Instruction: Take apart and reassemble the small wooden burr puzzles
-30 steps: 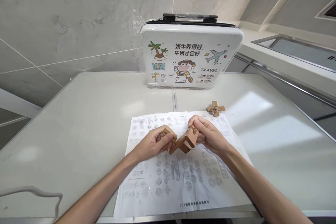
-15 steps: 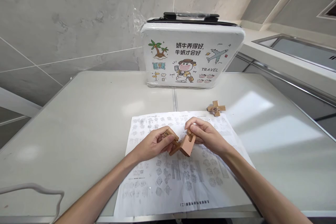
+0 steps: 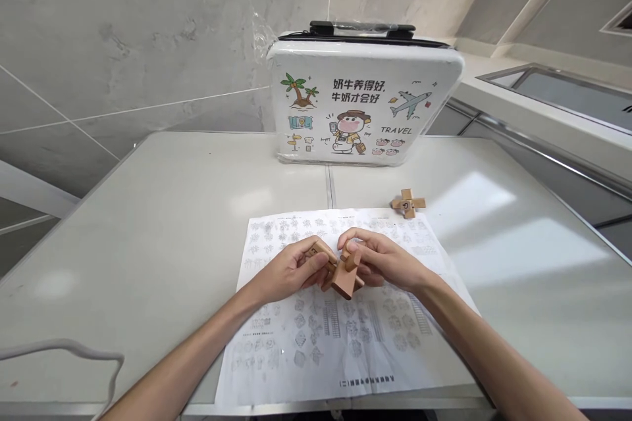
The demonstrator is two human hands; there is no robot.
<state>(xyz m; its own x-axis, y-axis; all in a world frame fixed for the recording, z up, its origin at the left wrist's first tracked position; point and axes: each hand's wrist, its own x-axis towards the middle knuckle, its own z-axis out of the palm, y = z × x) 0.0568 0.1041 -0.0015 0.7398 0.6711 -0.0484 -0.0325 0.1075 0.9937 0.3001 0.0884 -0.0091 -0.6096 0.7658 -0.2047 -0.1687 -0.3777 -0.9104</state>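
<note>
Holding a wooden puzzle piece (image 3: 342,271) between them, the left hand (image 3: 286,270) and the right hand (image 3: 382,258) meet over the upper middle of a printed sheet (image 3: 340,335), each grip clamped on its own end of the jointed blocks, which ride just above the paper. Bare tabletop (image 3: 162,223) lies open toward 9 o'clock and 3 o'clock; its near edge runs just below the sheet at 6 o'clock, and a seam splits the surface toward 12 o'clock. At 12 o'clock a white case (image 3: 365,105) stands against the wall, printed with "TRAVEL", Chinese characters, a palm tree, a plane and a cartoon figure. At 1 o'clock a small wooden cross (image 3: 407,202) lies alone, just off the sheet's far corner. A grey cable (image 3: 64,350) loops at 8 o'clock. The sheet's diagrams are too small to read.
</note>
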